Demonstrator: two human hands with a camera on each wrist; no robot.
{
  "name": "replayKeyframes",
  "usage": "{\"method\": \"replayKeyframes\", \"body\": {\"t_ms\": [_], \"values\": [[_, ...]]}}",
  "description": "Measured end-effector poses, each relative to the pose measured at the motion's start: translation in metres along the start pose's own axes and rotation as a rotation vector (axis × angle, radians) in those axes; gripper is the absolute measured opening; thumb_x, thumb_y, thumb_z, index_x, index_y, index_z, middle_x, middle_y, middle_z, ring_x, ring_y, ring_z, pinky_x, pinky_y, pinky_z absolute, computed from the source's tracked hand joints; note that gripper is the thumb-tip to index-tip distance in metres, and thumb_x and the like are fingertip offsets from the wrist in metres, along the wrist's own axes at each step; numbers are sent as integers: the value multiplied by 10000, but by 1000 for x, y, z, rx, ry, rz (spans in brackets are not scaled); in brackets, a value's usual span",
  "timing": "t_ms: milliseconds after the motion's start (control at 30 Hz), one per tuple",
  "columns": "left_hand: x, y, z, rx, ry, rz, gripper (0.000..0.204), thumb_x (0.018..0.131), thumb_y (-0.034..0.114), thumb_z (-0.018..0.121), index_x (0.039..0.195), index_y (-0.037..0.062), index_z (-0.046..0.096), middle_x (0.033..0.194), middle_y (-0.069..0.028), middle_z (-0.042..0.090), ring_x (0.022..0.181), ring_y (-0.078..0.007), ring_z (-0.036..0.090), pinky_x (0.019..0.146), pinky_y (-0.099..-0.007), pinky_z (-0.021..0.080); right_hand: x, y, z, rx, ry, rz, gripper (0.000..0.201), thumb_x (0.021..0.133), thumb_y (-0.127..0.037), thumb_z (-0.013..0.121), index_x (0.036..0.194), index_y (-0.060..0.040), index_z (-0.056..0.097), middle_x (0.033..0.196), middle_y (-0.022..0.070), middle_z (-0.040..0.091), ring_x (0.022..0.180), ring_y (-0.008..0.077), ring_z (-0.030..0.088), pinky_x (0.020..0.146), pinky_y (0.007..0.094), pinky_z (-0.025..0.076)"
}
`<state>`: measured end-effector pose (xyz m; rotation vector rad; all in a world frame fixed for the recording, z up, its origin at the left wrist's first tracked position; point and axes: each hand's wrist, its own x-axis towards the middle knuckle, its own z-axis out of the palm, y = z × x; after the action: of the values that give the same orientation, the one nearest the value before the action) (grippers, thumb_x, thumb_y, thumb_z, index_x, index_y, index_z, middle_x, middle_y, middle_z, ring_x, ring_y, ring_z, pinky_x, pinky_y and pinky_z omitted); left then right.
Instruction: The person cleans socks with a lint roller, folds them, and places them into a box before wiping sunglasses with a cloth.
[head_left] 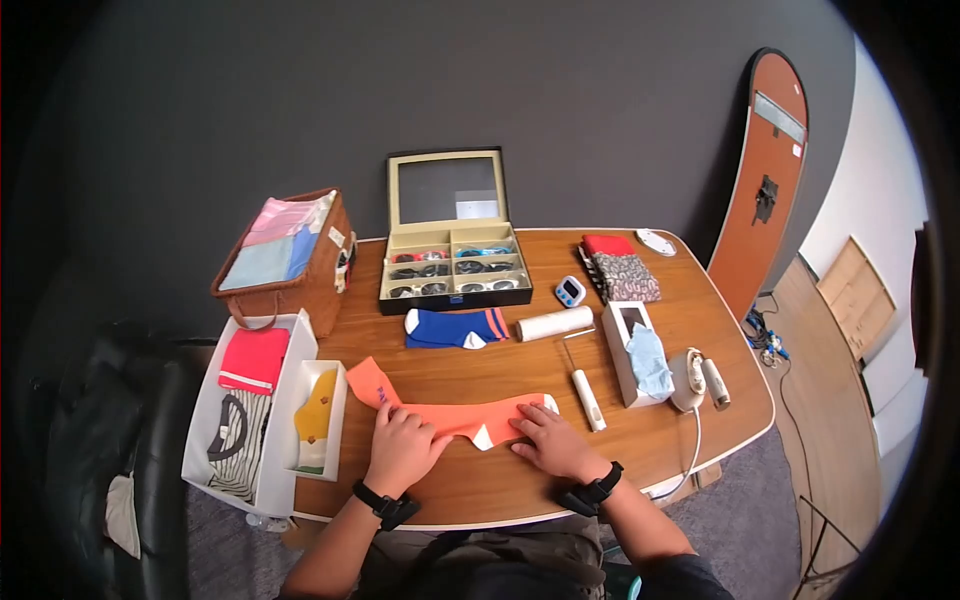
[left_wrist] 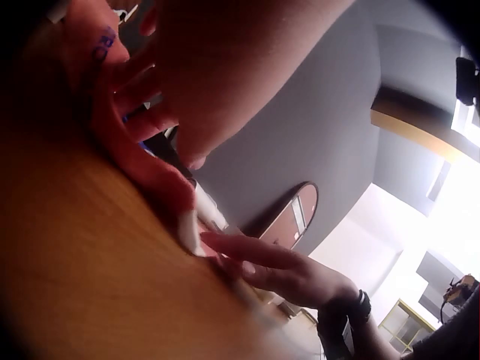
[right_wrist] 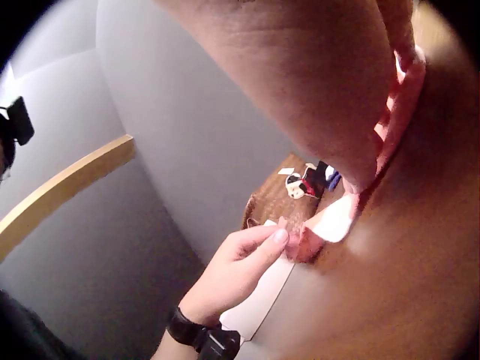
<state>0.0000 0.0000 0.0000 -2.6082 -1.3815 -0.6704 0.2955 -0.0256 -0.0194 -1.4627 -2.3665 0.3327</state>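
A long orange sock [head_left: 455, 417] with a white heel, white toe and dark lettering lies flat across the front of the wooden table. My left hand [head_left: 402, 450] rests on its left part beside the lettering, fingers extended over the fabric. Near the white toe, my right hand [head_left: 552, 442] presses the sock with outstretched fingers. The left wrist view shows the left fingers spread on the orange fabric and the right hand [left_wrist: 281, 270] touching the far end. Beyond the orange sock, blue socks [head_left: 450, 328] with white and orange parts lie flat.
Left stand a white box [head_left: 308, 335] of folded clothes, a smaller box [head_left: 338, 425] with a yellow sock and a wicker basket [head_left: 325, 265]. Behind is an open glasses case [head_left: 455, 300]. A white roll [head_left: 556, 323], white handheld tool [head_left: 589, 402] and tissue box [head_left: 620, 365] lie right.
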Motion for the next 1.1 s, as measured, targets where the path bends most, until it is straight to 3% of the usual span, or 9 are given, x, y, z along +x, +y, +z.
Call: {"method": "replayKeyframes", "body": {"t_ms": [200,267,367,433,633,800,900,1000,1100], "values": [[-7,2,20,-49,33,-85,298,853,353,738,853,55,718,875,-95,665,929,-300,630,997,-492,406,-29,19,-16,87,61,29,419,931,-304,684,1269,-59,655,1437,203,536,1335,409,491,1126,448,409],[-11,-5,22,-7,-31,-201,313,851,355,744,915,51,705,993,-128,649,1014,-320,616,990,-498,411,-33,24,-22,74,69,35,409,934,-298,680,1265,-59,655,1420,198,552,1315,411,509,1111,454,421],[-12,-11,11,151,27,-146,329,848,353,748,975,55,698,1174,-197,626,1132,-350,569,954,-497,416,-26,31,-41,220,-19,161,373,910,-266,698,1210,-46,668,1309,167,617,1182,394,589,994,463,493],[-17,-15,12,111,-11,-205,362,845,364,752,1008,47,689,1245,-206,593,1158,-360,553,973,-496,411,-23,37,-45,-225,300,242,371,859,-237,737,1168,-45,668,1152,149,648,1022,370,628,852,466,531],[-19,-13,15,38,-29,-338,375,856,352,745,1058,42,681,1280,-222,590,1173,-374,542,960,-490,413,-20,76,-11,-280,378,505,447,793,-264,794,1091,-31,556,1001,186,633,913,377,646,769,475,547],[-8,-34,35,-139,61,-272,352,882,342,714,1067,43,684,1268,-218,603,1188,-384,533,965,-496,427,-19,76,-32,-36,327,695,383,871,-242,753,1073,21,561,888,258,673,862,422,674,731,504,543],[0,-40,49,-349,-43,-254,381,882,325,712,1135,43,671,1299,-220,590,1239,-397,515,1040,-492,413,-28,73,-61,211,408,592,316,910,-211,720,1057,34,584,902,296,668,889,437,671,738,469,538],[3,-39,48,-152,-68,-227,595,858,445,728,1290,53,611,1409,-259,519,1342,-463,442,1136,-546,330,-48,69,-84,322,487,534,249,920,-149,708,1066,26,607,871,188,692,810,327,691,704,399,534],[10,-34,29,-36,-301,-404,890,818,639,698,1461,61,487,1552,-297,354,1443,-502,304,1194,-566,226,-69,24,-140,676,609,604,176,898,-53,692,1050,8,628,892,78,691,698,158,663,605,285,514]]}}
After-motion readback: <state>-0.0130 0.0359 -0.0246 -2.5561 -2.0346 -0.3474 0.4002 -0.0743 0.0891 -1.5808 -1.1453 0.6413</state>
